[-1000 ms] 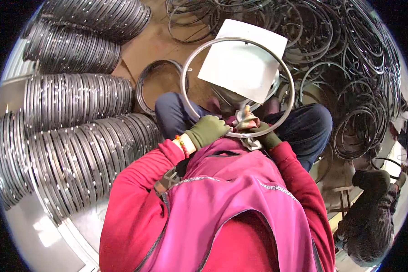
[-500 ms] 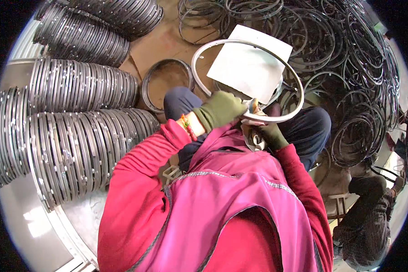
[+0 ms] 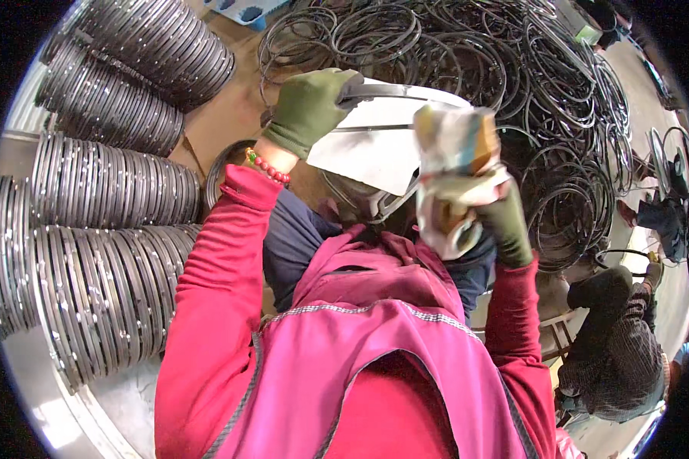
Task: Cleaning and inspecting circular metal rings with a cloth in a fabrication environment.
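My left hand (image 3: pixel 308 113), in an olive-green glove, is closed round the left side of a thin metal wheel rim (image 3: pixel 402 92). That rim is tilted so that it shows nearly edge-on above my lap. A multicoloured cloth (image 3: pixel 461 149), smeared by motion, is gripped in my gloved right hand (image 3: pixel 507 220). The cloth overlaps the rim's right side; whether it presses on the metal I cannot tell. My right fingers are mostly hidden by the fabric. Below the rim, a white sheet (image 3: pixel 375 159) lies beyond my knees.
Long stacks of metal rims (image 3: pixel 115 180) line the left side. A tangled heap of dark rings (image 3: pixel 505 61) spreads across the back and right. One rim (image 3: pixel 213 180) lies by my left forearm. At right sits another person (image 3: pixel 616 336), holding a dark ring (image 3: pixel 624 252).
My left hand has moved up and left along with the rim, which has tipped from a broad oval to nearly edge-on. The cloth in my right hand has risen and spread into view.
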### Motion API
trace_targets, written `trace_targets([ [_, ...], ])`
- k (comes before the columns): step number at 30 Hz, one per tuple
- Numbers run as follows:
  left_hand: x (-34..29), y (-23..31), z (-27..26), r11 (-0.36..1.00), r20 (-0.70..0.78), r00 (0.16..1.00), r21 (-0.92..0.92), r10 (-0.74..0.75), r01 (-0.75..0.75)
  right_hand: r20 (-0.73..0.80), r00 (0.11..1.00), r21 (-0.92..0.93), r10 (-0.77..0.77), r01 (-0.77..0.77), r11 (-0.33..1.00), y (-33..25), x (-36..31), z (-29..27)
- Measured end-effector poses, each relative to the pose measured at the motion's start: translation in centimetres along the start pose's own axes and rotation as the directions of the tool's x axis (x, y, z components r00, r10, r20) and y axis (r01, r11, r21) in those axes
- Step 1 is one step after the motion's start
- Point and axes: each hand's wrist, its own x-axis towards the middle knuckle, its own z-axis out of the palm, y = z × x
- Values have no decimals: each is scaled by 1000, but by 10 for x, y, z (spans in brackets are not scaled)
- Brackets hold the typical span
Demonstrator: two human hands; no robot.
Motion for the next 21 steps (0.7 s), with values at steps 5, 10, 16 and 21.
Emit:
trace_targets([
  [5, 6, 7, -4, 999, -19, 999, -20, 40, -40, -224, 903, 158, -367, 405, 901, -80, 29, -20],
  [10, 13, 10, -4, 994, -34, 993, 10, 112, -112, 71, 915, -328, -398, 398, 857, -122, 63, 16],
  [16, 19, 10, 5, 992, 128, 990, 114, -67, 53, 101, 886, -876, -452, 295, 382, -69, 97, 56],
  [21, 14, 3, 1, 984, -204, 977, -175, -58, 22, 177, 829, -951, -530, 283, 124, -87, 97, 106],
])
